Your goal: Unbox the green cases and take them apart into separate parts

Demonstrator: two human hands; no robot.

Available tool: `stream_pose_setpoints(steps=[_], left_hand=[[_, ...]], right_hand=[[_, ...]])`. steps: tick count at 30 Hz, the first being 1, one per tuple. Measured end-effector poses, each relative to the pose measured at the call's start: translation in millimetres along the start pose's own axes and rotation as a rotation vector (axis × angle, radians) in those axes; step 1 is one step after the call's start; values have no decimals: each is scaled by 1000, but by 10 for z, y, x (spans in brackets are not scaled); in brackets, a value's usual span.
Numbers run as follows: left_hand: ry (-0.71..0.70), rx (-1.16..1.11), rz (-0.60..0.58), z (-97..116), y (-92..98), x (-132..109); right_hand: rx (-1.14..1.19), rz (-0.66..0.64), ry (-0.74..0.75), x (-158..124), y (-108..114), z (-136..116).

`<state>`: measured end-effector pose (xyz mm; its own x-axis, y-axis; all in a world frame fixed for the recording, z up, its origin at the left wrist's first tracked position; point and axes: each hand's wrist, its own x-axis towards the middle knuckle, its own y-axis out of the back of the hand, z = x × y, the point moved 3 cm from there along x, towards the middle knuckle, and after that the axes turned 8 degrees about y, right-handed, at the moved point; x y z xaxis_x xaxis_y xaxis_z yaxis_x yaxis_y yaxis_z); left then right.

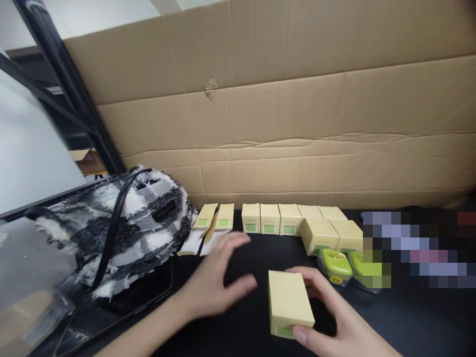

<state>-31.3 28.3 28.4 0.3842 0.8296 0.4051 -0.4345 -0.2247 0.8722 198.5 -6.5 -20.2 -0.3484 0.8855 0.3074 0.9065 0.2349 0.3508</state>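
Note:
My right hand [336, 317] grips a small pale yellow box [289, 303] with a green label, thumb on its near end and fingers behind it, just above the black table [238, 327]. My left hand [215, 277] hovers beside it with fingers spread and nothing in it, reaching toward two flat unfolded yellow cartons [208, 228]. A row of closed yellow boxes [269, 218] stands along the back, with more of them [330, 233] at the right end.
A black-and-white fuzzy bag [130, 223] with a black strap lies at the left. Green plastic-packed items [336, 265] sit right of the held box. A large cardboard sheet [282, 114] walls off the back. A clear plastic bag [26, 292] is at far left.

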Motion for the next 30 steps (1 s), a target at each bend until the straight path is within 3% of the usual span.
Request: stream_pose_setpoints(steps=[2, 3, 6, 11, 18, 24, 30], left_hand=[[-51, -393, -285, 176, -191, -135], [-63, -515, -372, 242, -272, -191], [-11, -719, -486, 323, -425, -273], [50, -794, -496, 305, -428, -256], [4, -831, -457, 343, -380, -265], [70, -813, -463, 388, -316, -254], [3, -715, -316, 377, -296, -272]], right_hand=[[-14, -43, 31, 5, 11, -57], [-26, -76, 50, 8, 15, -88], [-80, -149, 99, 9, 29, -166], [-112, -139, 140, -30, 55, -178], [-60, -140, 107, -63, 57, -122], [-49, -126, 84, -75, 65, -96], [-42, -141, 126, -112, 70, -71]])
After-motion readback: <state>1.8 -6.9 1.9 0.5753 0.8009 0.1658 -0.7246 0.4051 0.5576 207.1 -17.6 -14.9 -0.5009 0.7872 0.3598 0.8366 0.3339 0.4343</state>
